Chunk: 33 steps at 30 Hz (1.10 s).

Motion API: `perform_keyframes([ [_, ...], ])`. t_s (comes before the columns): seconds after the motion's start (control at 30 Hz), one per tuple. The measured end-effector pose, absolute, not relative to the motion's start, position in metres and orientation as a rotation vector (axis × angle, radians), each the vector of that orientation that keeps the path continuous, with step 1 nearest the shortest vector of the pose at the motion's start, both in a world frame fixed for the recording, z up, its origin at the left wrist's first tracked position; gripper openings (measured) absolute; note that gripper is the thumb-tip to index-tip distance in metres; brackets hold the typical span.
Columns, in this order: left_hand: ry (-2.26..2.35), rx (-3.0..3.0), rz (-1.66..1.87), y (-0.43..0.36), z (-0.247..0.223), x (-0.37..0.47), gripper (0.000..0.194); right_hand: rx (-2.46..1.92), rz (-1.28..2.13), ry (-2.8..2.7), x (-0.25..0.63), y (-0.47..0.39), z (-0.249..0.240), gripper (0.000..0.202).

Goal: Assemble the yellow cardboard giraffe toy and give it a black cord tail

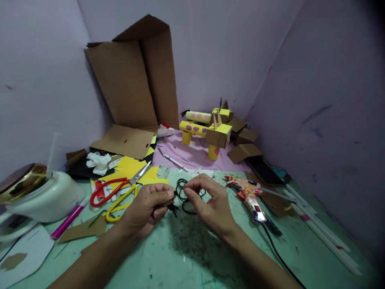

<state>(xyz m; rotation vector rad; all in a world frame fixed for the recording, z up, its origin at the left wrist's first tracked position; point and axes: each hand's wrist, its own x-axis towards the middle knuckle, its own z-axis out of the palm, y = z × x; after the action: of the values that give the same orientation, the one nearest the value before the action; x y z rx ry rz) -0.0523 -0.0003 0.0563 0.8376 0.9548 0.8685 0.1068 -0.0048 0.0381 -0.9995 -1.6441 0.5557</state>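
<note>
My left hand (148,206) is closed in a pinch on black cord, and a short bunch of black strands (173,208) hangs below its fingertips. Across from it, my right hand (214,204) brings thumb and forefinger together at the cord; the exact strand between them is hard to make out. Loose loops of the black cord (188,212) lie on the green table between and behind both hands. Beside my left hand rest scissors (138,176) with one red and one yellow handle, blades apart, over yellow paper pieces (128,163).
Two yellow spotted cardboard animals (218,136) stand on pink cloth (167,144) at the back. A glue gun (251,196) with its cable lies right, near white sticks (325,237). Left are a white pot (48,200), a purple marker (67,220) and cardboard scraps (84,230). Large cardboard (126,84) leans behind.
</note>
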Motion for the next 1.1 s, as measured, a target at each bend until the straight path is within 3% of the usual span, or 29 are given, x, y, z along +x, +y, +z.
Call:
perform_keyframes([
  [0.17, 1.192, 1.223, 1.012, -0.007, 0.054, -0.050, 0.021, -1.149, 1.021, -1.510, 0.104, -0.006, 0.042, 0.009],
  [0.43, 1.410, 1.599, 1.108, -0.019, 0.058, -0.043, 0.017, -1.172, 1.285, -1.255, 0.099, -0.006, 0.037, 0.016],
  [0.8, 1.433, 2.255, 1.328, -0.023, 0.050, -0.040, 0.013, -1.037, 1.485, -1.095, 0.100, -0.006, 0.037, 0.022],
  [1.1, 1.377, 2.011, 1.530, -0.023, 0.045, -0.034, 0.012, -1.111, 1.371, -1.088, 0.092, -0.010, 0.041, 0.015],
])
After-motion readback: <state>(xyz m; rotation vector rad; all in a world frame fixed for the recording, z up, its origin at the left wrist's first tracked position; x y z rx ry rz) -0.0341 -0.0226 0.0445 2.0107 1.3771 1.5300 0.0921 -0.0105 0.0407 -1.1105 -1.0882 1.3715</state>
